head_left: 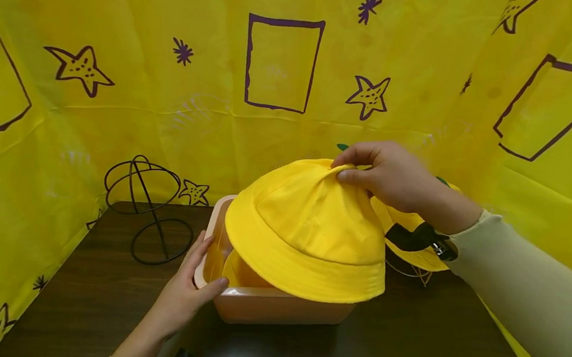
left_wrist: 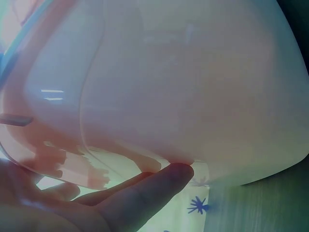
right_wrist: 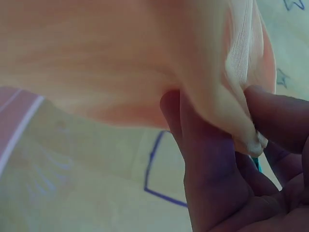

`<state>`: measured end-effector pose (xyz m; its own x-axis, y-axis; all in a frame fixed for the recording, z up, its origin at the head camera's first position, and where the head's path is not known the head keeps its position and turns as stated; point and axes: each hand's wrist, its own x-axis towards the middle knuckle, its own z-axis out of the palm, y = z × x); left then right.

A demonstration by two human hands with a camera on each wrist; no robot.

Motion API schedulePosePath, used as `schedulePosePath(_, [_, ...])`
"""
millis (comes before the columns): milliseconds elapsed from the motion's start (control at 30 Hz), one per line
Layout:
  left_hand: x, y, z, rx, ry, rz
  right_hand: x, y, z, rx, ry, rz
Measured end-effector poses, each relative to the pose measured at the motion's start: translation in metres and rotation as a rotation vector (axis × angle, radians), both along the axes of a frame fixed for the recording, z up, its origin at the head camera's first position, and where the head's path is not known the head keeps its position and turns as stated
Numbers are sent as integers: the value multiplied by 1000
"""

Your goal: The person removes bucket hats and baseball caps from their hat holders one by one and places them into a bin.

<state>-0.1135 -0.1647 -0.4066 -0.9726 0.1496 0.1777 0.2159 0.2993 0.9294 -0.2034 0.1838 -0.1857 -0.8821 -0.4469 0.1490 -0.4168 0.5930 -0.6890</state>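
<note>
A yellow bucket hat (head_left: pixel 307 226) hangs tilted over a pink plastic bin (head_left: pixel 278 313), its brim covering much of the opening. My right hand (head_left: pixel 392 174) pinches the hat's crown between thumb and fingers; the gathered cloth (right_wrist: pixel 207 92) shows close up in the right wrist view. A small green leaf-like piece (head_left: pixel 342 147) pokes out beside those fingers. My left hand (head_left: pixel 184 292) holds the bin's near left corner, thumb over the front rim and fingers along the left side. More yellow cloth (head_left: pixel 243 272) lies inside the bin, mostly hidden under the hat.
On the dark wooden table (head_left: pixel 98 298) a black wire stand (head_left: pixel 150 217) stands at the left. At the right, behind my right wrist, another yellow hat (head_left: pixel 418 257) sits over thin wire legs (head_left: pixel 423 277). Yellow patterned cloth (head_left: pixel 269 134) walls in the back and sides.
</note>
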Motion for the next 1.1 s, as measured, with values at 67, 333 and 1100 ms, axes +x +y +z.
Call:
schedulePosePath(67, [0,0,0,-11,6,2,-6,-7,-7,10,-18,33])
schedulePosePath(333, [-1,-1,0,9,12,-3,-40,-27,-37,174,-9,100])
schedulePosePath(1100, [-1,-1,0,2,16,-4,-65,-56,-72,287,233,311])
